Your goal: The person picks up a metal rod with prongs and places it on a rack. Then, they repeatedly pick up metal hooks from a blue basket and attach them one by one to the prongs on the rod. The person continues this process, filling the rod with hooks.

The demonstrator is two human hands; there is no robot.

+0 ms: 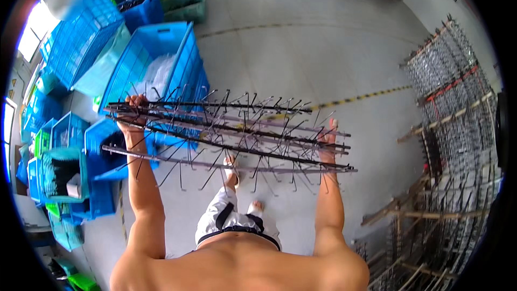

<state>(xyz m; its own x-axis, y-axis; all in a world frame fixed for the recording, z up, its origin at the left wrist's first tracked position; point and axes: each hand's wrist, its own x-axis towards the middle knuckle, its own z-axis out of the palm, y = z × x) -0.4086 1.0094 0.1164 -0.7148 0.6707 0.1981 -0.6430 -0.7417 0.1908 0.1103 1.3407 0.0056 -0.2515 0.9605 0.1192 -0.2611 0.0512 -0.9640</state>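
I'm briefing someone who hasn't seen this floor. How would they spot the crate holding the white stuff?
Start at the bundle of hooked metal rods carried in both hands. Just beyond its left end, past the left hand, stands a large blue plastic crate. Unlike its neighbours, it holds a white, plastic-looking heap.

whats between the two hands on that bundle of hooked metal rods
In the head view, only the rods themselves span from the left hand to the right hand. Beneath that stretch show the person's legs and bare grey floor.
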